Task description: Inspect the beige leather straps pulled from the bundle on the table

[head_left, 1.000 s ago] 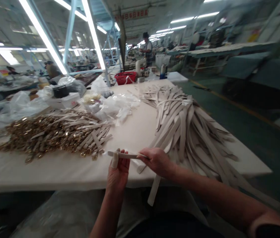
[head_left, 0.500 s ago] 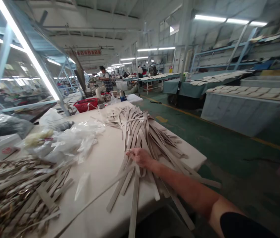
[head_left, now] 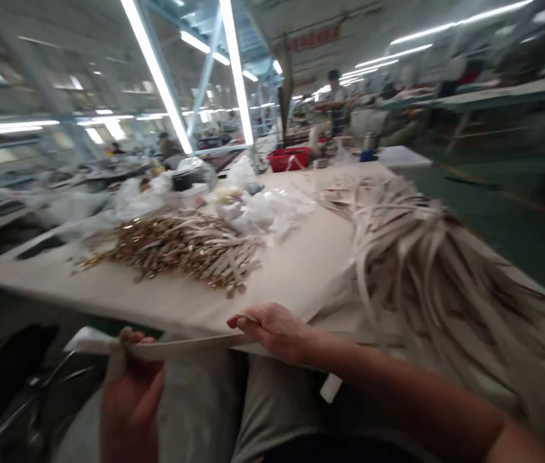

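Note:
A long pale strap (head_left: 190, 348) stretches between my two hands over my lap, just off the table's front edge. My left hand (head_left: 134, 379), low on the left, is closed on one end of it, with a whitish piece (head_left: 88, 341) sticking out beyond the fingers. Further along the strap, my right hand (head_left: 272, 329) pinches it between thumb and fingers. To the right on the table lies a large bundle of similar beige straps (head_left: 427, 257), some hanging toward the edge. Motion blurs much of the view.
A heap of straps with shiny gold-coloured metal parts (head_left: 180, 247) lies on the left of the table (head_left: 296, 276). Behind it are crumpled clear plastic bags (head_left: 272, 209) and a red basket (head_left: 288, 159). A person (head_left: 336, 103) stands further back.
The view has swung left. My right hand has moved from the strap bundle to the table's front edge with a strap, and my left hand has come into view holding that strap.

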Motion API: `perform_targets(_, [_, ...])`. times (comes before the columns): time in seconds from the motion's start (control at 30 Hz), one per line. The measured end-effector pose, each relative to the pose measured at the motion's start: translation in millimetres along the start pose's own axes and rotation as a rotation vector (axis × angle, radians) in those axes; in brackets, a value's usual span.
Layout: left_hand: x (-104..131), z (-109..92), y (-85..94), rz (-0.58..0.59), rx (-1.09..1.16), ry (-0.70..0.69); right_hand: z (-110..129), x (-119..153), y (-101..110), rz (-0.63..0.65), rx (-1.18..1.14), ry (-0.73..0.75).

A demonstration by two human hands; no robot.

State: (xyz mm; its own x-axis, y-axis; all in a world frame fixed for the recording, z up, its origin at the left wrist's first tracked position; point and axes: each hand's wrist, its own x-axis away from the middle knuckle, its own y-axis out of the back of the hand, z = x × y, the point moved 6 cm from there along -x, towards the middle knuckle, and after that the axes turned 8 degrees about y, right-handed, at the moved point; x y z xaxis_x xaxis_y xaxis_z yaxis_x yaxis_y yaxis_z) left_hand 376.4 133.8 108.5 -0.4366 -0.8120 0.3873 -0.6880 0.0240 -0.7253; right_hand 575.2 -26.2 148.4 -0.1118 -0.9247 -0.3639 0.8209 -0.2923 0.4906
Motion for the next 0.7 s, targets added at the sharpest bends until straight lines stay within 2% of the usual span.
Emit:
perform_targets(0.07, [17, -19, 13.6, -0.106, 0.088, -0.073, 10, -16, -41, 0.183, -0.06, 0.02])
perform_targets(0.13, [24, -23, 16.2, -0.131, 0.102, -0.098, 14, -22, -74, 0.308, -0.098, 0.009])
perform_targets(0.2, [25, -20, 17.2, -0.126, 0.086, -0.1, 14, -20, -97, 0.379, -0.167, -0.016])
perform_targets(0.27, [24, -15, 21.1, -0.123, 0.083, -0.099, 11, -15, -110, 0.431, -0.299, -0.066])
perform_targets(0.37, [23, -2, 28.1, -0.155, 0.109, -0.117, 5, -7, -106, 0.449, -0.346, -0.163])
perform_targets(0.47, [23, 25, 24.8, -0.167, 0.144, -0.06, 5, -9, -85, 0.353, -0.076, -0.131])
perform_targets(0.57, [26, 55, 13.1, -0.118, 0.164, 0.055, 9, -11, -73, 0.308, 0.155, -0.082])
perform_targets(0.63, [29, 65, 9.5, -0.091, 0.182, 0.089, 8, -10, -69, 0.304, 0.29, -0.077])
perform_targets(0.7, [32, 65, 13.0, -0.087, 0.2, 0.06, 5, -5, -63, 0.309, 0.413, -0.085])
